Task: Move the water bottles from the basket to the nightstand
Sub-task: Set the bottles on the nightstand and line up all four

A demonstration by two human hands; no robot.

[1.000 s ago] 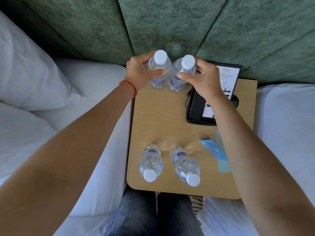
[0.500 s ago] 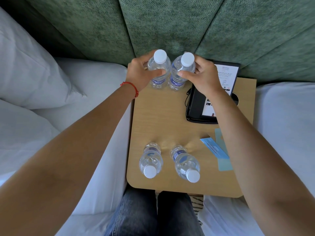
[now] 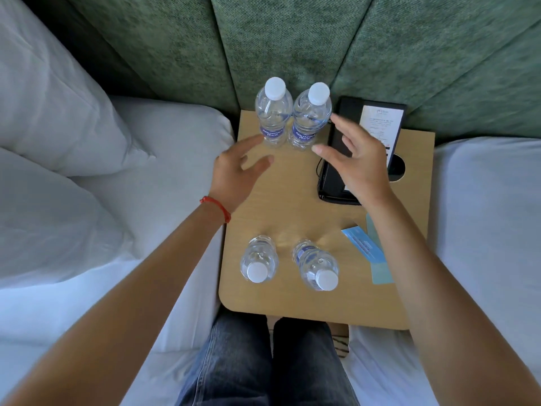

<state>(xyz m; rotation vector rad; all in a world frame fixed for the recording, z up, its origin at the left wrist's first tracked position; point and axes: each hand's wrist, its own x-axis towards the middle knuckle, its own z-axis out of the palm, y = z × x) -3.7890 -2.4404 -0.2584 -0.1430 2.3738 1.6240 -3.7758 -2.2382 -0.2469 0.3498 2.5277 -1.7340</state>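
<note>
Both hands are seen spread above a light wooden nightstand point(image 3: 281, 200), holding nothing. Left hand point(image 3: 234, 174), marked by a red string bracelet point(image 3: 216, 208) at the wrist, is held with fingers loosely extended, its fingertips just short of the label of the rear left bottle point(image 3: 272, 115). Right hand point(image 3: 355, 159) is held likewise, fingers splayed and relaxed, just beside the rear right bottle point(image 3: 310, 118) but apart from it.

Four clear water bottles with white caps are set upright on the nightstand. The two rear bottles are placed side by side, touching or nearly so, against the green upholstered headboard point(image 3: 292, 48) at the back edge. The front left bottle point(image 3: 259, 259) and the front right bottle point(image 3: 317, 266) are stood near the front edge, a small gap kept between them.

To the right of the rear pair, a black folder point(image 3: 339, 183) with a printed white card point(image 3: 380, 124) is laid on the nightstand, partly hidden by the right hand. A round cut-out point(image 3: 399, 168) in the tabletop is seen beyond it. Two light blue paper cards point(image 3: 366, 247) are laid overlapping near the right forearm.

White bedding point(image 3: 87, 230) and pillows are seen at left, and more white bedding at right. Dark jeans point(image 3: 263, 361) are visible below the front edge of the nightstand.
</note>
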